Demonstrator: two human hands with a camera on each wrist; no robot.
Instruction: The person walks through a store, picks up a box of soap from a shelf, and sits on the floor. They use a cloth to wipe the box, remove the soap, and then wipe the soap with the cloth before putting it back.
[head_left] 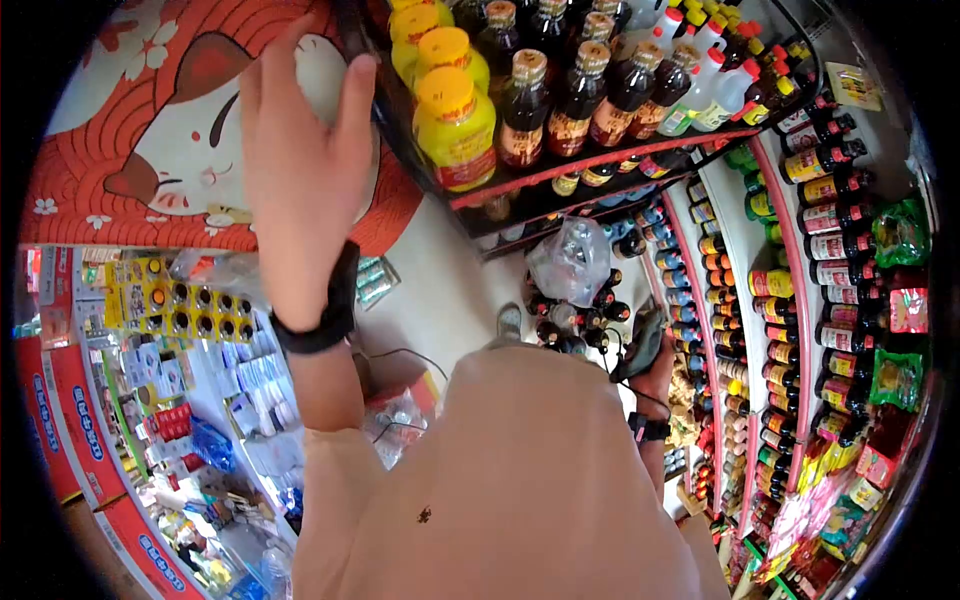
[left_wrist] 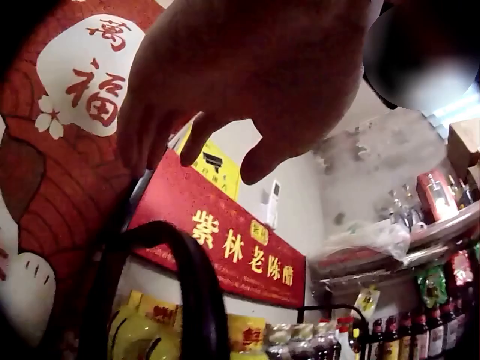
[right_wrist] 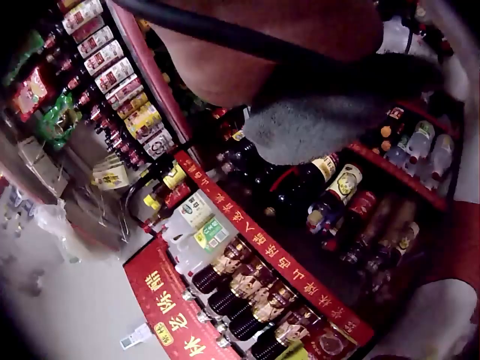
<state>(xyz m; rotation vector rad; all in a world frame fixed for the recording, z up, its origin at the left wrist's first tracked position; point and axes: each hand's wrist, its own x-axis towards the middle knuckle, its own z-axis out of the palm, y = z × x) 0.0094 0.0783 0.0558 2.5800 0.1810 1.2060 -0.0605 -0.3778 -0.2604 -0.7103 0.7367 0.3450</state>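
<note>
My left hand [head_left: 308,150] is raised with its fingers extended in front of a red hanging [head_left: 75,205] with a white cat on it. In the left wrist view, the same hand [left_wrist: 247,82] overlaps the hanging's edge, and nothing shows in its grasp. Low on the right, my right hand [head_left: 655,385] holds a dark grey cloth [head_left: 645,338] beside the bottle shelves. The right wrist view shows the fuzzy grey cloth [right_wrist: 300,131] beneath that hand [right_wrist: 225,64], which hides part of it.
A rack with yellow-capped bottles [head_left: 455,130] and dark bottles [head_left: 525,115] stands ahead. Shelves of bottles [head_left: 835,245] line the right side. Bottles under a plastic bag [head_left: 570,262] stand on the floor. Small packaged goods [head_left: 260,400] fill the left, near a cable [head_left: 415,355].
</note>
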